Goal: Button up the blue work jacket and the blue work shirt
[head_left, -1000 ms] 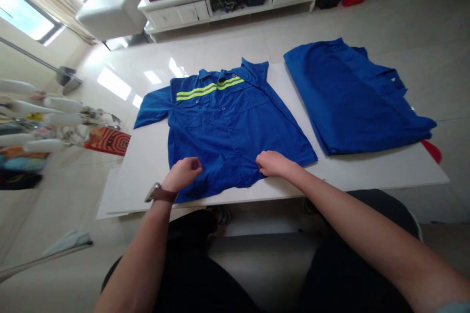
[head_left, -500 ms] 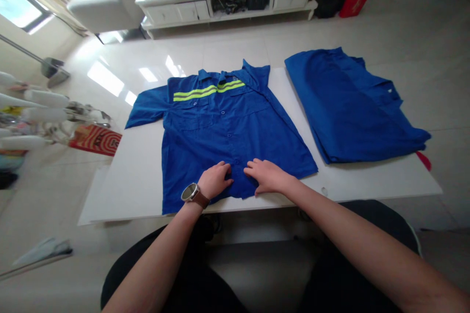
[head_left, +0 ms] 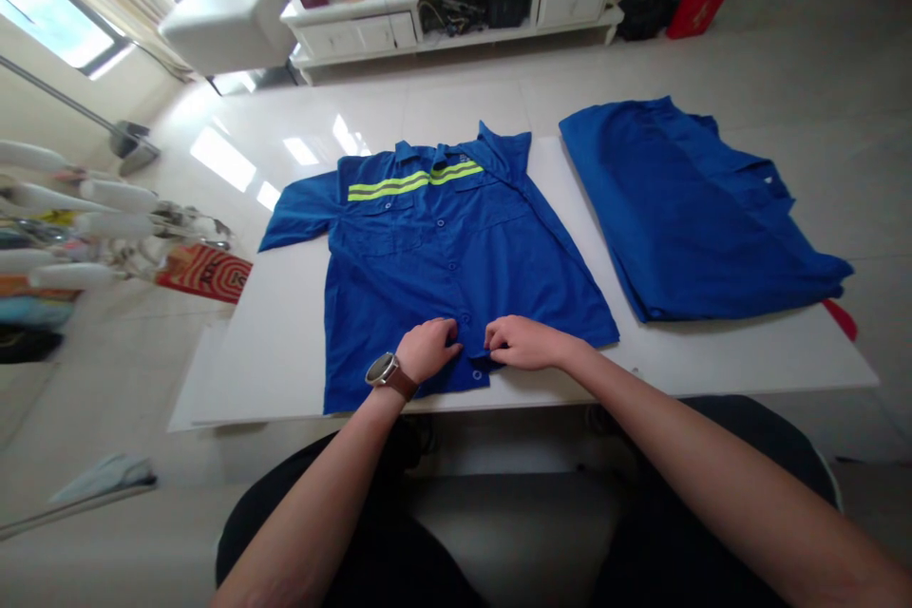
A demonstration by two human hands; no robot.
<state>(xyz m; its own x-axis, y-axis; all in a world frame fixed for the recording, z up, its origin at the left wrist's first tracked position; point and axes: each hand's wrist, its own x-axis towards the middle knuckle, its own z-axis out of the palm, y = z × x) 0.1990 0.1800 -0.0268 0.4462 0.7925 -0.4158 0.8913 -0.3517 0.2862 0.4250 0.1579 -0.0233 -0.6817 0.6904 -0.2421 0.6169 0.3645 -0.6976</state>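
A blue short-sleeved work shirt (head_left: 399, 285), with a yellow-and-grey reflective band (head_left: 389, 187) across the chest, lies front up on a white table (head_left: 277, 332). Its collar points away from me. My left hand (head_left: 429, 349), a watch (head_left: 383, 369) on its wrist, rests at the lower button placket with fingers curled onto the cloth. Close beside it, my right hand (head_left: 525, 342) pinches the other front edge near the hem. That edge is lifted a little, and a button (head_left: 477, 375) shows below, between the hands.
More folded blue garments (head_left: 698, 228) lie on the table's right side. White thread cones (head_left: 106, 195) and a red patterned bag (head_left: 206, 272) stand at the left. Beyond the tiled floor are a white TV cabinet (head_left: 356, 36), a pale stool (head_left: 228, 28) and a red bag (head_left: 699, 8).
My right hand has closed on the shirt's front edge and drawn the hem up, exposing a lower button. My left fingers have curled in more. The whole view has shifted slightly.
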